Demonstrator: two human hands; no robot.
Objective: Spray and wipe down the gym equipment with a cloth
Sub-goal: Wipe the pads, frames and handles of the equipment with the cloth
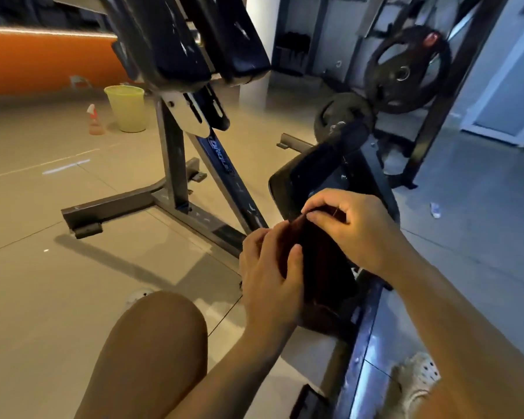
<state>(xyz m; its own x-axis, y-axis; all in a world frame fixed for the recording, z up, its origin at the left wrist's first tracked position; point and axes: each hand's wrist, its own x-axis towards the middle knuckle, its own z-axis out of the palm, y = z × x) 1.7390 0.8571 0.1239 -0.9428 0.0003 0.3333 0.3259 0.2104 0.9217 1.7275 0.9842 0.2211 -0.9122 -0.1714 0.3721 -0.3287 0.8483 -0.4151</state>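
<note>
A dark reddish-brown cloth (pixel 321 261) hangs between both hands, low in the middle of the view. My left hand (pixel 270 273) grips its left side with the thumb pressed on the fabric. My right hand (pixel 351 225) pinches the cloth's top edge with curled fingers. Just behind the hands is a black seat pad (pixel 303 176) of a gym machine, whose steel frame (pixel 170 164) rises to two dark padded rests (pixel 194 34) at the top. A spray bottle (pixel 95 120) with orange liquid stands on the floor at the far left, well out of reach of both hands.
A yellow-green bucket (pixel 127 108) stands beside the spray bottle. Black weight plates (pixel 406 71) hang on a rack at the upper right. A frame rail (pixel 363 337) runs along the tiled floor below my hands. My knee (pixel 158 337) and a sandalled foot (pixel 418 379) are at the bottom.
</note>
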